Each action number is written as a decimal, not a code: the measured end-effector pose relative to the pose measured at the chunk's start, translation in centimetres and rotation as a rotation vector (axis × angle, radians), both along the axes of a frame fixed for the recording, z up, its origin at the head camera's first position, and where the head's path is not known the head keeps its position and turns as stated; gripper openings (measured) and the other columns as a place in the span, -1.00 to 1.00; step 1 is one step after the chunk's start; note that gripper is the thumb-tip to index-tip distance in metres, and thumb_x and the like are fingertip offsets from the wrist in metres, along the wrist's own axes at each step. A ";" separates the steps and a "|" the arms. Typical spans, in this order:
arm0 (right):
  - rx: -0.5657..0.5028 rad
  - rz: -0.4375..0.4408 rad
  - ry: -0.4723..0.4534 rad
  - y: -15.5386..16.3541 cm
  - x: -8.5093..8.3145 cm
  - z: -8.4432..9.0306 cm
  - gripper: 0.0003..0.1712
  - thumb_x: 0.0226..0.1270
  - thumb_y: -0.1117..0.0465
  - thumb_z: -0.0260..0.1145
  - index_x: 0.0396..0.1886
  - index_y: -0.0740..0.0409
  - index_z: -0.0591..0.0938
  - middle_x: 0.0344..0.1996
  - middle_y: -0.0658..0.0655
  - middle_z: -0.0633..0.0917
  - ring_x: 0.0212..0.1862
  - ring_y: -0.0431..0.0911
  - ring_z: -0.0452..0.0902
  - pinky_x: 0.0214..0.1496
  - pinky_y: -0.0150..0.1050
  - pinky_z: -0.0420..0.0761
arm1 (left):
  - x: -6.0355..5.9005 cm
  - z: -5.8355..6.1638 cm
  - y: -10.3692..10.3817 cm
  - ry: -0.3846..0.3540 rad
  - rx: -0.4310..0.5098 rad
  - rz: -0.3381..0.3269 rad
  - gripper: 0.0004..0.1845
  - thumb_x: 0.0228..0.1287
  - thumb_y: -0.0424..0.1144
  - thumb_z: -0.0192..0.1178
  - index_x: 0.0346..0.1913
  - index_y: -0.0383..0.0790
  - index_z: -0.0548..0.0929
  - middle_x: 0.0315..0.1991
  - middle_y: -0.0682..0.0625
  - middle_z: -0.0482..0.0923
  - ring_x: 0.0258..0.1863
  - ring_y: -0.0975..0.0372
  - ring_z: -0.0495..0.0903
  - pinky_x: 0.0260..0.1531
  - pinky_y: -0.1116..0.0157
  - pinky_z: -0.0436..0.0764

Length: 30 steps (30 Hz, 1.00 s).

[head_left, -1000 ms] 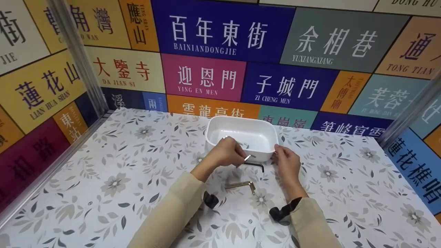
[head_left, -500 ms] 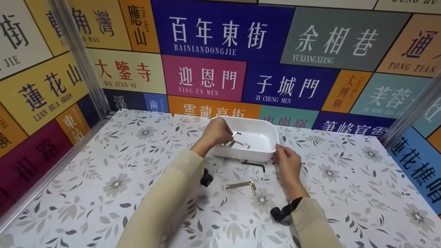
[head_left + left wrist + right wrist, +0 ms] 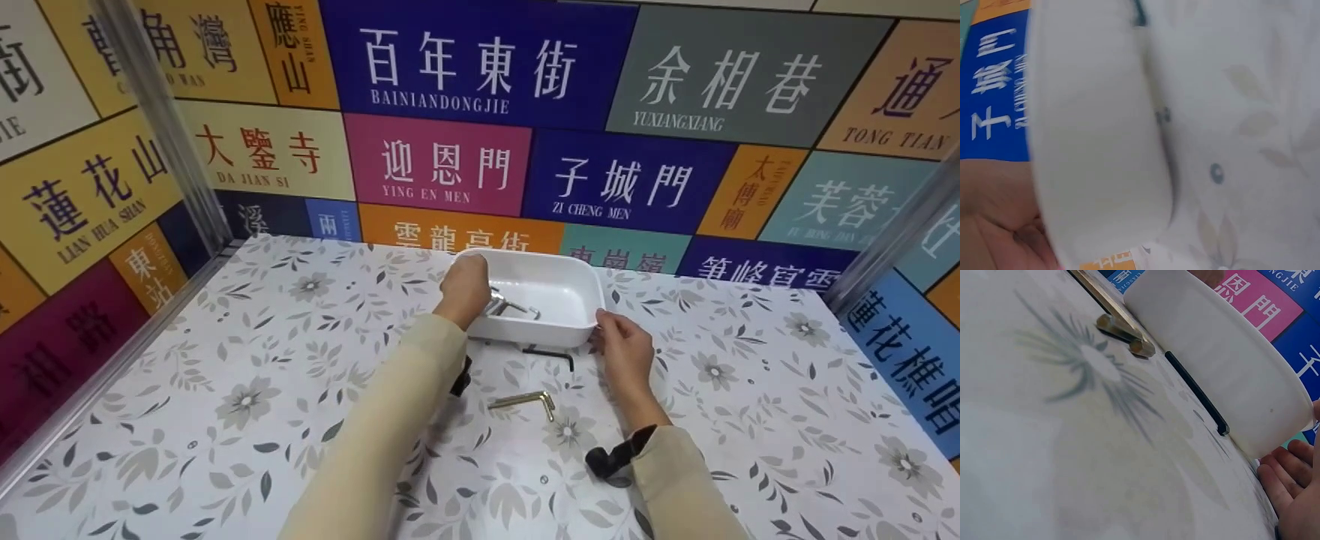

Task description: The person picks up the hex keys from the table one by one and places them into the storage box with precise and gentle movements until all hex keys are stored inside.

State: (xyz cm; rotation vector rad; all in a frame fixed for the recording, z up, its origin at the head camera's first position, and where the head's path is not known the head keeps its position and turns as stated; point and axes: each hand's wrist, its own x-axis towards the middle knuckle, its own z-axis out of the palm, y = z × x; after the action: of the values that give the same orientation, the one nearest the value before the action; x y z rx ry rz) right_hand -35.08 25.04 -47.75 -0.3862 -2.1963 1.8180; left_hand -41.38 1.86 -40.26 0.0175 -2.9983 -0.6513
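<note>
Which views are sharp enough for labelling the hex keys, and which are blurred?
Head view: evenly lit and sharp; the brass hex key and black hex key read clearly. Left wrist view: badly blurred and very close, mostly the white tray wall. Right wrist view: near tablecloth soft, both keys still recognisable beside the tray, right hand at the frame edge.

A floral-patterned white surface (image 3: 225, 360) is enclosed by walls of colourful sign panels with Chinese characters (image 3: 480, 75), joined at the corners by silver metal posts (image 3: 161, 127).
</note>
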 end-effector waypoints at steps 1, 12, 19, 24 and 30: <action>-0.006 0.003 0.009 0.0 0.0 0.0 -0.48 0.47 -0.06 0.22 0.18 0.22 0.66 0.08 0.29 0.73 -0.16 -0.29 0.70 -0.09 -0.47 0.67 | -0.1 -0.2 0.2 -0.001 -0.026 0.011 -0.78 0.34 -0.44 0.11 -0.03 -0.30 0.68 0.02 -0.17 0.70 -0.04 0.08 0.72 -0.13 0.06 0.74; -0.046 0.004 0.015 -0.2 -0.1 0.1 -0.49 0.47 -0.05 0.23 0.18 0.22 0.65 0.08 0.29 0.72 -0.17 -0.29 0.70 -0.02 -0.40 0.69 | -1.1 -1.5 1.1 -0.014 -0.009 0.105 -0.74 0.35 -0.39 0.10 0.00 -0.31 0.70 -0.02 -0.16 0.74 0.00 0.05 0.73 -0.06 0.12 0.74; -0.040 -0.005 0.012 0.0 -0.1 0.0 -0.49 0.47 -0.05 0.23 0.18 0.23 0.65 0.07 0.30 0.72 -0.15 -0.24 0.71 -0.03 -0.38 0.70 | -0.9 -1.4 1.3 -0.020 -0.002 0.099 -0.76 0.36 -0.38 0.10 0.00 -0.30 0.69 -0.02 -0.15 0.73 -0.01 0.08 0.73 -0.07 0.14 0.74; -0.063 -0.002 0.013 0.0 -0.1 0.0 -0.49 0.47 -0.03 0.24 0.18 0.26 0.64 0.09 0.31 0.72 -0.16 -0.25 0.72 0.00 -0.36 0.70 | -1.0 -1.6 1.3 -0.039 -0.024 0.087 -0.74 0.37 -0.37 0.12 0.05 -0.30 0.65 0.03 -0.17 0.70 0.04 0.06 0.70 0.00 0.13 0.72; -0.056 -0.011 0.026 0.0 -0.1 -0.1 -0.51 0.46 -0.02 0.24 0.12 0.28 0.67 0.05 0.33 0.73 -0.21 -0.30 0.71 -0.02 -0.38 0.71 | -0.7 -1.5 1.2 -0.005 -0.051 0.068 -0.75 0.39 -0.38 0.06 0.01 -0.31 0.66 0.01 -0.19 0.71 0.01 0.03 0.72 -0.08 0.08 0.74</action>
State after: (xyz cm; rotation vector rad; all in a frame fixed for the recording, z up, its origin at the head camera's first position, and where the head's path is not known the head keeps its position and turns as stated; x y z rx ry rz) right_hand -35.23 25.06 -47.87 -0.3835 -2.1263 1.8711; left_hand -42.10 3.07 -41.81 0.1183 -3.0024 -0.5683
